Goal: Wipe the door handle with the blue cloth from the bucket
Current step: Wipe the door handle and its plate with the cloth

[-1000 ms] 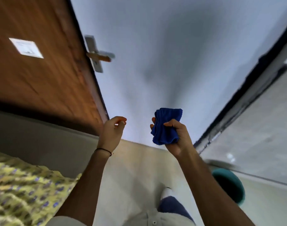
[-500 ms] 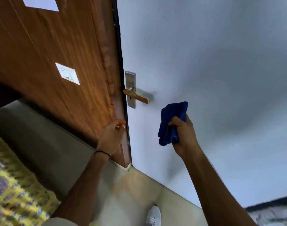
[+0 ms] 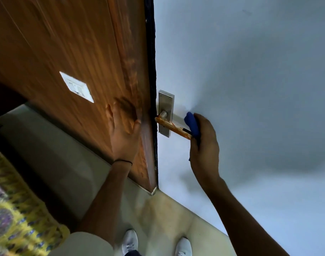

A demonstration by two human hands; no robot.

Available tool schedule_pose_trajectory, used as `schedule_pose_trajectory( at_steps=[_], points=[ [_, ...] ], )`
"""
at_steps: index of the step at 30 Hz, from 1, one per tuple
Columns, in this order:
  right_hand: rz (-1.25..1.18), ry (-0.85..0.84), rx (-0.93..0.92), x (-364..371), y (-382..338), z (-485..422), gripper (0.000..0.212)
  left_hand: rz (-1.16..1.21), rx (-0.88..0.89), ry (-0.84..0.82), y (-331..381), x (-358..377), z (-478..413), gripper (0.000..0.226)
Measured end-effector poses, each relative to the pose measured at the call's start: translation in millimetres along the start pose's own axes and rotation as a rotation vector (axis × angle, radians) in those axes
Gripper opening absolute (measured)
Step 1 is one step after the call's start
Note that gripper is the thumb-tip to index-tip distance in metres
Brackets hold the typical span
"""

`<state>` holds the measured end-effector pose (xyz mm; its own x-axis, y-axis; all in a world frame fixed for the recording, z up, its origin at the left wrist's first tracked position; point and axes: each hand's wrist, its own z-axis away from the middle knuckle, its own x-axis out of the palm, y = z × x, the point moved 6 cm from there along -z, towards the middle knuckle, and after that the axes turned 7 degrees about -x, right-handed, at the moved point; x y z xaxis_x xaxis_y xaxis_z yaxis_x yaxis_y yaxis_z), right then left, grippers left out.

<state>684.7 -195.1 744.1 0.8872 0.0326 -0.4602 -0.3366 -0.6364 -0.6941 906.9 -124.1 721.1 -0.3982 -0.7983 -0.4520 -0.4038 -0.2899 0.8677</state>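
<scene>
The door handle (image 3: 173,128) is a wood-coloured lever on a steel plate (image 3: 166,104), fixed to the white door face (image 3: 232,71). My right hand (image 3: 204,143) is shut on the blue cloth (image 3: 192,124) and presses it against the lever's outer end, hiding the tip. Most of the cloth is hidden inside my fist. My left hand (image 3: 123,132) lies flat with fingers spread on the brown wooden surface (image 3: 74,43) just left of the door's dark edge. The bucket is out of view.
A white sticker (image 3: 76,86) sits on the brown wood. A yellow patterned bedspread (image 3: 13,215) fills the lower left. My white shoes (image 3: 130,242) stand on the beige floor below the door corner (image 3: 154,190).
My right hand rose and carried the blue cloth onto the end of the handle. My left hand opened and went flat against the wood. The view turned up and closer to the door.
</scene>
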Motion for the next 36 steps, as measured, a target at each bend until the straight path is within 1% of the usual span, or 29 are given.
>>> schedule_pose_trajectory(
  at_steps=[2, 4, 6, 9, 11, 13, 15, 19, 22, 24, 26, 29, 33, 36],
  points=[
    [0.091, 0.065, -0.047, 2.3, 0.3, 0.9, 0.045, -0.010, 0.082, 0.024, 4.4, 2.0, -16.3, 0.087],
    [0.202, 0.122, -0.030, 7.2, 3.5, 2.7, 0.048, -0.058, 0.156, 0.035, 8.7, 7.4, -30.7, 0.092],
    [0.299, 0.082, 0.000, 22.7, 4.5, 7.8, 0.052, -0.116, 0.216, 0.040, 11.5, 14.1, -37.9, 0.095],
    [0.442, -0.034, 0.028, 50.1, 4.5, 20.3, 0.054, -0.148, 0.285, 0.064, 8.9, 20.3, -40.3, 0.091],
    [0.503, -0.019, 0.052, 56.3, 2.9, 21.9, 0.053, -0.107, 0.313, 0.053, 3.6, 24.0, -43.2, 0.088],
    [0.553, 0.017, 0.044, 59.2, -2.1, 13.1, 0.048, -0.027, 0.329, 0.001, 1.4, 27.8, -47.7, 0.087],
    [0.605, 0.012, 0.020, 68.9, -8.5, -1.9, 0.044, 0.032, 0.334, -0.042, -0.2, 31.4, -52.4, 0.088],
    [0.644, -0.061, -0.019, 88.9, -16.1, -12.4, 0.044, 0.044, 0.320, -0.067, -8.5, 32.3, -54.0, 0.090],
    [0.647, -0.140, -0.080, 74.3, -9.7, -4.4, 0.048, 0.066, 0.327, -0.076, -10.6, 31.8, -53.8, 0.090],
    [0.618, -0.135, -0.074, 58.6, -4.8, 2.5, 0.048, 0.076, 0.334, -0.076, -10.2, 32.6, -54.6, 0.090],
    [0.589, -0.094, -0.046, 53.6, -4.0, 8.0, 0.048, 0.062, 0.338, -0.075, -11.1, 32.7, -54.6, 0.090],
    [0.571, -0.056, -0.064, 71.8, -6.3, 1.0, 0.049, 0.066, 0.333, -0.076, -12.0, 30.9, -55.1, 0.090],
    [0.565, -0.087, -0.103, 98.0, -11.5, -13.8, 0.048, 0.060, 0.340, -0.062, -9.8, 32.0, -57.1, 0.091],
    [0.548, -0.138, -0.171, 86.4, -8.5, -7.4, 0.048, 0.071, 0.339, -0.059, -7.9, 31.8, -55.2, 0.090]
  ],
)
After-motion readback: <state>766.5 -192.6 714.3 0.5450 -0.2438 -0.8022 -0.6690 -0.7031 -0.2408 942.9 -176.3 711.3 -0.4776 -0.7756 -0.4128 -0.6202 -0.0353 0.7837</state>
